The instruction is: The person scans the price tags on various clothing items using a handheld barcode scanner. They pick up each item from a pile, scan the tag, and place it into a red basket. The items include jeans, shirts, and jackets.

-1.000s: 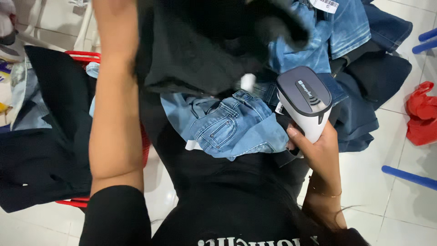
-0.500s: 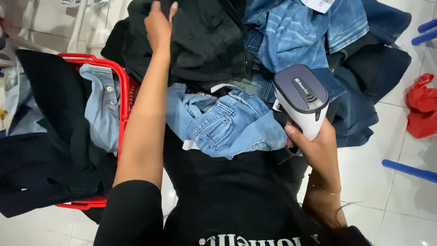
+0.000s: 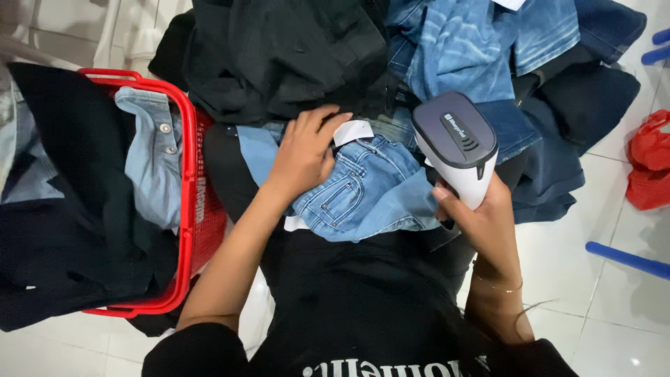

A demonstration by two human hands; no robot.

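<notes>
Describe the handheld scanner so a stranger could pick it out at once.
Start at the heap of denim and black clothes across the top of the view, then drop to its lower right edge. There the right hand grips the scanner, beside the light blue jeans under the left hand. It is the only hard thing there: white body, dark grey head.

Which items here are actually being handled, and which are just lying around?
In hand:
- left hand on the light blue jeans, by their white tag
- right hand gripping the handheld scanner

Lying about:
- red basket with clothes
- black garment
- darker denim pile
- red cloth
</notes>
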